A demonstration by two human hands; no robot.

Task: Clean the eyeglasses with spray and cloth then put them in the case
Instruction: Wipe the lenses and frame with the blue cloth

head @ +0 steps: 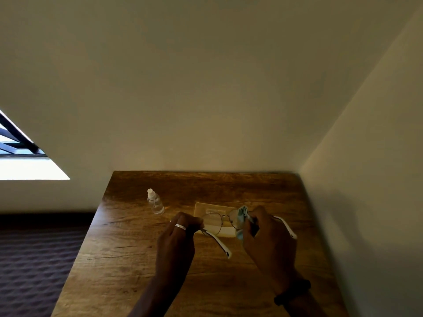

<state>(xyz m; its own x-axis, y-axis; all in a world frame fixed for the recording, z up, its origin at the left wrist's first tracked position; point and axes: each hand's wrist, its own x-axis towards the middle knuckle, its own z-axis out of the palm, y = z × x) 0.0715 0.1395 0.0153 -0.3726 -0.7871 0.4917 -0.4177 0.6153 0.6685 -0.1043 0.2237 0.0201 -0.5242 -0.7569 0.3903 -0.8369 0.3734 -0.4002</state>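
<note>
Thin round wire-rimmed eyeglasses (pixel 213 221) with white temple tips are held over the cream rectangular case (pixel 202 208). The left hand (pixel 180 234) pinches the frame corner by the case's left edge; the right hand (pixel 266 235) grips a crumpled blue cloth (pixel 242 214) against 1 lens over its right end. A clear plastic spray bottle (pixel 155 203) stands left of the case on the grained wooden table (pixel 128 259)

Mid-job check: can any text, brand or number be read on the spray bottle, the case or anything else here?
No text is readable.
case: a pale strip, perhaps a label, too blurred to read.
spray bottle: clear, no label shows.
eyeglasses and cloth: no marking shows.
</note>
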